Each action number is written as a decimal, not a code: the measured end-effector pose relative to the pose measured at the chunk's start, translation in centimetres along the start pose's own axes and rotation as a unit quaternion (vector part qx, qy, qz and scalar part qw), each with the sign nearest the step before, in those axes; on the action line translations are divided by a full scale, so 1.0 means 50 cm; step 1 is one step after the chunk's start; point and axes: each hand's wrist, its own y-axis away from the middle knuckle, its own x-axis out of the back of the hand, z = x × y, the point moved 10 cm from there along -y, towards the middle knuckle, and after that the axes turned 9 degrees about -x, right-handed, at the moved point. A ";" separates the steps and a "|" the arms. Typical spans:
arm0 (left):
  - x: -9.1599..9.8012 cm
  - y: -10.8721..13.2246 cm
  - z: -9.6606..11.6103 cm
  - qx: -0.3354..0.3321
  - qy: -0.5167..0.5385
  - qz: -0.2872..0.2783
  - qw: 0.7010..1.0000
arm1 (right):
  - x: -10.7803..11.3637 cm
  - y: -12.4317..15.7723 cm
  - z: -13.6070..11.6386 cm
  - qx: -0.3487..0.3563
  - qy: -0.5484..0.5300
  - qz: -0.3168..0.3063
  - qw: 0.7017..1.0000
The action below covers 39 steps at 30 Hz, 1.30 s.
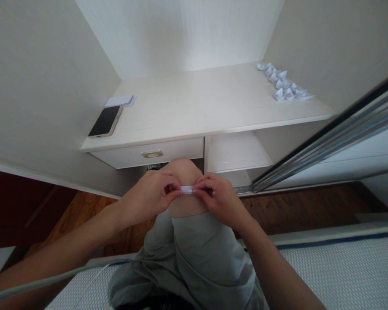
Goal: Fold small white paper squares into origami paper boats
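Observation:
Over my bare knee (183, 170), a small folded strip of white paper (187, 189) is stretched between my two hands. My left hand (157, 188) pinches its left end between thumb and fingers. The right end is pinched the same way by my right hand (218, 196). Both ends of the paper are covered by my fingertips; only its short middle part shows.
Several small folded paper boats (286, 86) stand at the right of the white shelf (187, 103). A phone (106, 121) and a stack of white paper (119, 100) lie at its left. Below are a drawer (151, 153) and open compartments. A metal-railed sliding door frame (330, 133) runs along the right.

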 end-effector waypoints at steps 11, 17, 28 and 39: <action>-0.003 -0.006 -0.038 0.061 0.067 -0.009 0.996 | 0.003 -0.010 0.009 -0.016 -0.033 0.021 0.999; 0.001 -0.023 -0.044 0.072 0.137 -0.035 0.987 | 0.014 -0.015 0.017 -0.086 -0.055 -0.022 0.995; 0.044 -0.082 -0.019 0.032 0.188 -0.018 0.981 | 0.090 -0.050 -0.039 -0.068 0.005 -0.004 0.998; 0.044 -0.182 -0.015 -0.022 0.085 0.041 0.995 | 0.166 -0.058 -0.053 -0.007 0.138 0.101 0.985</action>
